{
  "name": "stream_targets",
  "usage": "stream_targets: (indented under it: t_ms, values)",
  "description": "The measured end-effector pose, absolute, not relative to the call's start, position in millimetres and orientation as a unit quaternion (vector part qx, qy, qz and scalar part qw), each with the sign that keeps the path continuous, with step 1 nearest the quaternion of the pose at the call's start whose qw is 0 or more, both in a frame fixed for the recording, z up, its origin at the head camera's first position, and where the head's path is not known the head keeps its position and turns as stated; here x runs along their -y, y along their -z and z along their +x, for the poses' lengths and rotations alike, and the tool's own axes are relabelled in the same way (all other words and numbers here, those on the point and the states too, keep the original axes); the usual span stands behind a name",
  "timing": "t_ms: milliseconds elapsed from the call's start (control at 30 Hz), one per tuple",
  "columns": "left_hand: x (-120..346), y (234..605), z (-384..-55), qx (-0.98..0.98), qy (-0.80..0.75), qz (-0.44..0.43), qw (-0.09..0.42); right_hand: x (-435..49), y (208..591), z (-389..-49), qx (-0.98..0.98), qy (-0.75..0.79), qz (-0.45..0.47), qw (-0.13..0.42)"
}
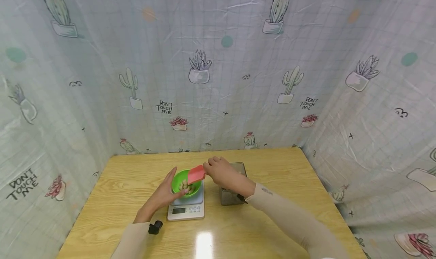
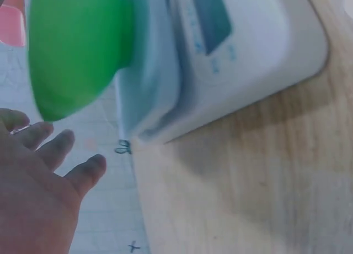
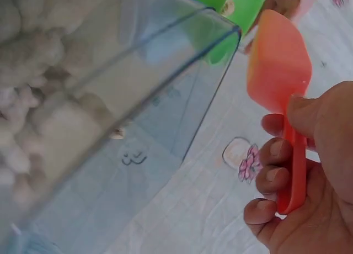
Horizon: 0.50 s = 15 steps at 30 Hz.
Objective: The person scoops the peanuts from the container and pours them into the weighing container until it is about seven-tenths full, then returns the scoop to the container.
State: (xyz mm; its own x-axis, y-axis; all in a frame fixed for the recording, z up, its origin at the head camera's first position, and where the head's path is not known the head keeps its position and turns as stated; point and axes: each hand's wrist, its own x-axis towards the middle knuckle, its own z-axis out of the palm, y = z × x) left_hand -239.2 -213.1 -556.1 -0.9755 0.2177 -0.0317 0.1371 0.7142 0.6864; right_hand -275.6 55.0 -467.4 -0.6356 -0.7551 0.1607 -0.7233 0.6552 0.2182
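Observation:
A green bowl point(image 1: 179, 176) sits on a white kitchen scale point(image 1: 186, 215), with pale, lumpy pieces like unshelled peanuts point(image 1: 184, 186) inside. My left hand point(image 1: 165, 192) is at the bowl's left side, its thumb near the front rim. In the left wrist view its fingers point(image 2: 85, 174) are extended and spread beside the bowl. My right hand point(image 1: 220, 172) grips a red scoop point(image 3: 280, 63) by the handle, fingers wrapped round it. The scoop's head is tilted over the bowl's right rim.
A clear plastic box point(image 1: 232, 199) holding many more pale pieces point(image 3: 33, 61) stands right of the scale, partly hidden under my right forearm. The wooden table point(image 1: 136, 168) ends at a cactus-printed curtain point(image 1: 218, 111) at the back and sides.

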Motion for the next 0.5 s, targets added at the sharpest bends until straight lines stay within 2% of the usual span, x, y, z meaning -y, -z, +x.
stream_targets:
  t_ms: [133,367,500]
  values:
    - [211.8,545.8,-234.2,-0.925,-0.365,0.1,0.027,-63.8,471.6,-275.2,0.906,0.028,0.402,0.129]
    - [204.4,528.5,-228.3,-0.922,-0.369,0.117,-0.005,-88.1,472.1,-271.3,0.892,-0.001,0.402,0.205]
    - [196.4,521.7,-227.4,-0.914,-0.384,0.129,-0.014,-105.9,470.5,-268.7,0.896,0.013,0.394,0.204]
